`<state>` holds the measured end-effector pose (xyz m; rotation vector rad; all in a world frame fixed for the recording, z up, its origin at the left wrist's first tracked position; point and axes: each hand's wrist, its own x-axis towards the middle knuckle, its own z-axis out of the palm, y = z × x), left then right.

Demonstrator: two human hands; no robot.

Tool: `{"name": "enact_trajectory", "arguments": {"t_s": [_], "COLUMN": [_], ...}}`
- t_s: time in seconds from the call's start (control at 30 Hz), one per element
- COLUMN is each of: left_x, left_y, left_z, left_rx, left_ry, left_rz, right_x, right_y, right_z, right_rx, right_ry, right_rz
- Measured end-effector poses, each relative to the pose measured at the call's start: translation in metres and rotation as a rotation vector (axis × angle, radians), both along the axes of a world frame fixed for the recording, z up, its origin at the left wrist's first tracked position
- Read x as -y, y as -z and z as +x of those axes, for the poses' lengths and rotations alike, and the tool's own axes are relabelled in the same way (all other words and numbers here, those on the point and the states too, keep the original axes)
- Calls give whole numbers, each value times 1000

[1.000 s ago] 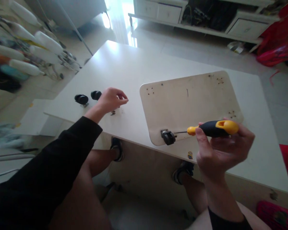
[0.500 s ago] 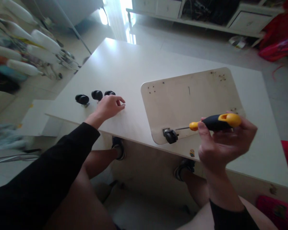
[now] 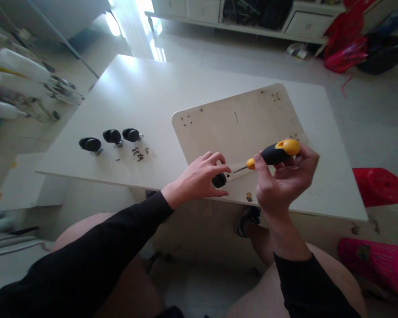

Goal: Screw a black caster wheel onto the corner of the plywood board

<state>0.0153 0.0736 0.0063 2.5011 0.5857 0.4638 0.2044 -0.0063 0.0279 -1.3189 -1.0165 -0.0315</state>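
The left hand is loosely open, fingers and thumb curved on either side of the black caster at the panel's near left corner; contact cannot be told. The right hand is closed around the screwdriver, whose tip points towards those fingers. A slip of this slanting shaft could jab them or score the panel; a knock could shift the caster, close to the surface's edge. Compared with half a second earlier, the left hand lies here, away from the three loose casters, leaving the screws exposed.
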Motion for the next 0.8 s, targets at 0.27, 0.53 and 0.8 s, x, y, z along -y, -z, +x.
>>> {"name": "enact_trajectory", "arguments": {"t_s": [0.27, 0.53, 0.8], "left_x": [8, -11, -30], "left_y": [12, -2, -1], "left_z": [11, -15, -33], "left_rx": [-49, -142, -115], "left_ry": [-83, -31, -24], "left_rz": [52, -58, -140], "right_x": [1, 1, 3], "right_y": [-1, -7, -6], "right_z": [2, -1, -3], "right_rx": [22, -46, -105], "right_ry": [13, -56, -134], "right_rz": [-65, -87, -115]}}
